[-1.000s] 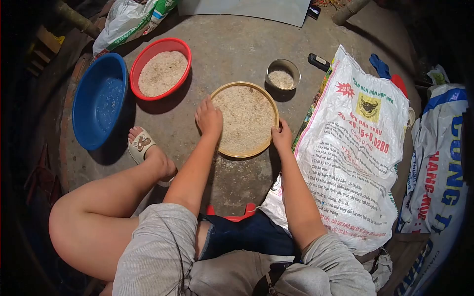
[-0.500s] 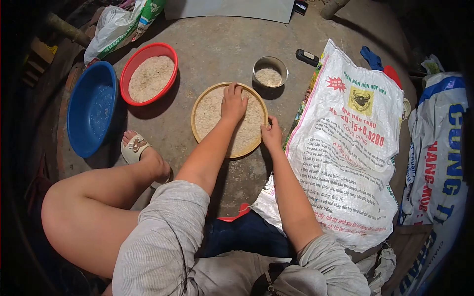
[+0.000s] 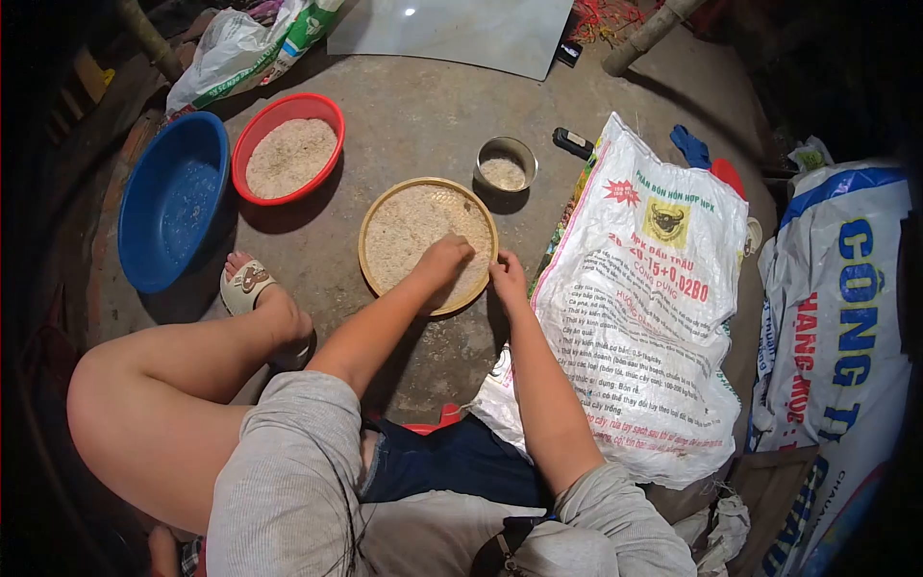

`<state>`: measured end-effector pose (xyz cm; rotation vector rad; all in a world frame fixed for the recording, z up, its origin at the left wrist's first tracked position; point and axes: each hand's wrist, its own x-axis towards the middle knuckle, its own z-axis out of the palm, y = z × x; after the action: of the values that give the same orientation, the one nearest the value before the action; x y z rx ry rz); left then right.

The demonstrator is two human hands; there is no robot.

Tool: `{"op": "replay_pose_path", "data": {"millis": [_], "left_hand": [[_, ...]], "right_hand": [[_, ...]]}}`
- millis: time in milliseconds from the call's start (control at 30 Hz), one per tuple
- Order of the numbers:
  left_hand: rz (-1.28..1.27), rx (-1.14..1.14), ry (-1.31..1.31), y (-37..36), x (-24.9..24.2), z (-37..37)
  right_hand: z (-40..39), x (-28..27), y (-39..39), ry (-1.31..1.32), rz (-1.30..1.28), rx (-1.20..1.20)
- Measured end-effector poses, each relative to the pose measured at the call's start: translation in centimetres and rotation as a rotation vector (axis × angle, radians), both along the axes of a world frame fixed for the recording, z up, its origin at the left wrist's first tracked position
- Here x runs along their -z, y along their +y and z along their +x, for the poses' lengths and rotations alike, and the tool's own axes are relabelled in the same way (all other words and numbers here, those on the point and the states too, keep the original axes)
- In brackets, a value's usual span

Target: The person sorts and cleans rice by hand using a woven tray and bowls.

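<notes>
Left hand (image 3: 448, 258): back up, low over pale grain (image 3: 409, 226), fingers bunched, pinch unclear | right hand (image 3: 508, 276): fingers clamped on winnowing tray (image 3: 364, 240) rim

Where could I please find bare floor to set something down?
The widest bare floor lies between the red basin, grey sheet, metal bowl and tray. A smaller patch separates the tray from the slippered foot. It is crowded right of the tray, by the right hand and white sack, and between the blue basin and the red one.
</notes>
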<state>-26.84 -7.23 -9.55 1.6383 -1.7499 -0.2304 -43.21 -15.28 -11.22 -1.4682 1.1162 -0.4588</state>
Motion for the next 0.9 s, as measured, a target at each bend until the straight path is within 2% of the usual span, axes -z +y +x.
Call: {"op": "replay_pose_path", "data": {"millis": [33, 67, 133, 233, 300, 333, 433, 500, 567, 633, 700, 767, 900], "left_hand": [[0.005, -0.114, 0.09, 0.2, -0.4, 0.1], [-0.001, -0.118, 0.088, 0.2, -1.0, 0.3], [0.296, -0.386, 0.648, -0.1, -2.0, 1.1], [0.335, -0.316, 0.742, -0.2, -4.4, 2.9], [0.349, -0.273, 0.787, -0.4, -7.2, 2.9], [0.294, -0.215, 0.791, -0.5, -8.7, 2.6], [0.25, -0.114, 0.71, -1.0, -11.1, 1.2], [0.295, -0.071, 0.545, -1.1, -12.5, -0.1], [0.28, -0.035, 0.501, -1.2, -12.7, -0.5], [0.314, 0.115, 0.384, -1.2, -12.7, -0.2], [0.336, 0.16, 0.293, -1.1, -12.3, 0.7], [0.36, 0.197, 0.202, -0.7, -11.6, 2.1], [0.36, -0.104, 0.205, 0.3, -7.1, 5.9]], "right_hand": [[0.2, 0.0, -0.1, 0.073, -0.177, 0.059], [0.6, -0.5, 0.0, 0.144, -0.353, 0.12], [1.1, -1.7, -0.3, 0.123, -0.43, 0.125], [2.9, -5.7, -0.5, 0.101, -0.498, 0.124], [4.2, -7.7, -0.3, -0.366, 0.397, 0.34], [4.8, -8.2, 0.0, -0.37, 0.398, 0.338], [5.5, -8.7, 0.4, -0.746, 1.042, 0.224], [4.6, -7.9, -0.5, -0.821, 1.064, 0.184], [3.3, -5.2, -2.3, -0.978, 1.307, 0.021], [2.3, -3.5, -3.0, -0.987, 1.299, 0.008], [2.4, -4.4, -2.5, -0.999, 1.299, -0.013], [3.2, -5.4, -1.6, -0.762, 1.09, 0.402], [3.1, -6.8, -2.3, -0.732, 1.137, 0.55]]}}
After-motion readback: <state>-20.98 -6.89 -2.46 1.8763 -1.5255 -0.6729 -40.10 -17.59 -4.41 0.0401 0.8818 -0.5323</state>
